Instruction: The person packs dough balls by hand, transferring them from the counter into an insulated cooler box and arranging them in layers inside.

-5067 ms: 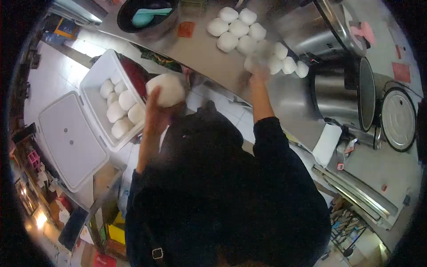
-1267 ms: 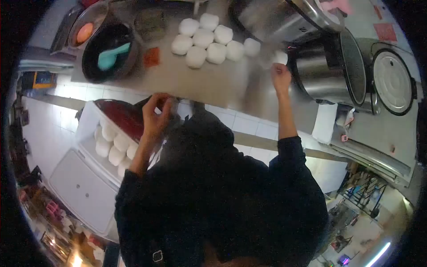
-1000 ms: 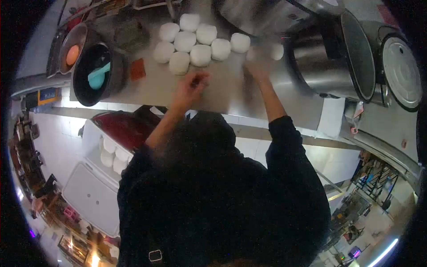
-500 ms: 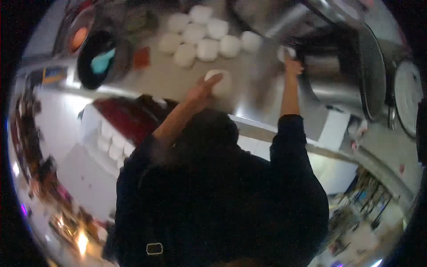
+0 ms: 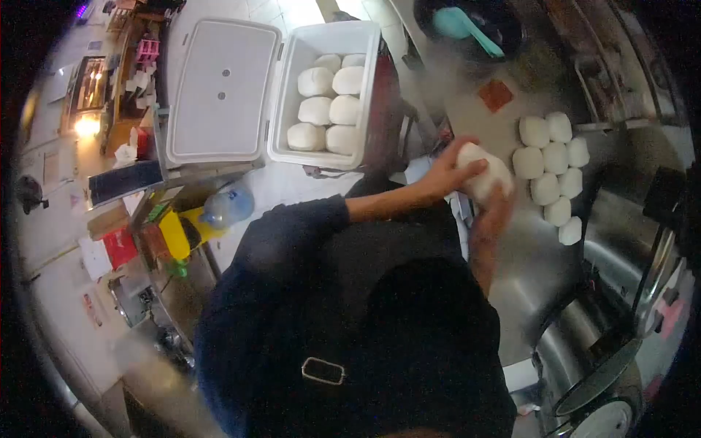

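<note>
Both of my hands grip a white dough ball (image 5: 485,174) above the counter's near edge. My left hand (image 5: 451,169) wraps it from the left, thumb across its front. From below, my right hand (image 5: 496,208) closes on it, fingers partly hidden and blurred. Several more dough balls (image 5: 553,158) sit in a close cluster on the steel counter (image 5: 522,270) just right of my hands. To the left, a white cooler box (image 5: 287,95) stands open with dough balls (image 5: 315,111) in rows inside.
The cooler's lid (image 5: 223,91) is folded out left. On the counter's far part lie a reddish-brown square (image 5: 496,95) and a dark bowl (image 5: 504,22) with a turquoise scoop (image 5: 454,24). Steel pots (image 5: 617,241) stand at right. A clear blue bottle (image 5: 228,207) is at lower left.
The view has swung left, bringing the cooler into full sight. My hands, apart on separate white balls before, have come together around white dough near the counter edge.
</note>
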A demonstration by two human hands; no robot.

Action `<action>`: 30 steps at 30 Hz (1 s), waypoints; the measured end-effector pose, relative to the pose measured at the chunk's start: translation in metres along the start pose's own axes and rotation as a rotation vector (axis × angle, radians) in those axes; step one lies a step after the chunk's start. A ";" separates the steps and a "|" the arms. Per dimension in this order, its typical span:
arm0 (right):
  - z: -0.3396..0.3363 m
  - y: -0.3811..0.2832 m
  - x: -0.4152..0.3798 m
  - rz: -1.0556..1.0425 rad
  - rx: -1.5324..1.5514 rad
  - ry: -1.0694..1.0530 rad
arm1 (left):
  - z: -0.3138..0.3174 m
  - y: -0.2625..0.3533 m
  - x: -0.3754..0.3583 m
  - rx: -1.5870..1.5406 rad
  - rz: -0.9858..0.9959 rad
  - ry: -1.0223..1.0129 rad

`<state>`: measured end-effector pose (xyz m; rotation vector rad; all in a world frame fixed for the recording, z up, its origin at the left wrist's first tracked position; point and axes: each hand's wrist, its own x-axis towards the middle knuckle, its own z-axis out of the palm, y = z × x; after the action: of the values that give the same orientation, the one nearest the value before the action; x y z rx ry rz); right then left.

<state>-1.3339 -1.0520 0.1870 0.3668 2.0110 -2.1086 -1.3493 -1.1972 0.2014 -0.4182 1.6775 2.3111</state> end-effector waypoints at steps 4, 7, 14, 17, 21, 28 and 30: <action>0.088 -0.018 0.005 -0.159 -0.203 -0.256 | -0.075 0.027 -0.025 0.160 0.126 0.156; 0.150 -0.046 -0.002 0.100 0.063 -0.476 | -0.125 0.033 -0.041 0.099 0.166 0.277; 0.275 -0.068 0.044 0.319 -0.146 -0.950 | -0.228 0.051 -0.061 0.392 0.223 0.581; 0.338 -0.078 0.102 -0.131 -0.675 -1.145 | -0.248 0.058 -0.089 -0.018 0.255 0.711; 0.424 -0.049 0.211 -0.899 -1.069 -1.444 | -0.286 0.020 -0.160 -0.279 -0.009 0.565; 0.457 -0.032 0.195 -0.877 -1.663 -1.650 | -0.289 -0.036 -0.212 -0.565 -0.185 0.754; 0.455 -0.022 0.202 -0.698 -1.626 -1.685 | -0.287 -0.044 -0.209 -0.648 -0.212 0.777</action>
<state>-1.5501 -1.5007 0.1623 -1.7179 1.6654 0.1901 -1.1163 -1.4649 0.1571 -1.7007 0.9451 2.6363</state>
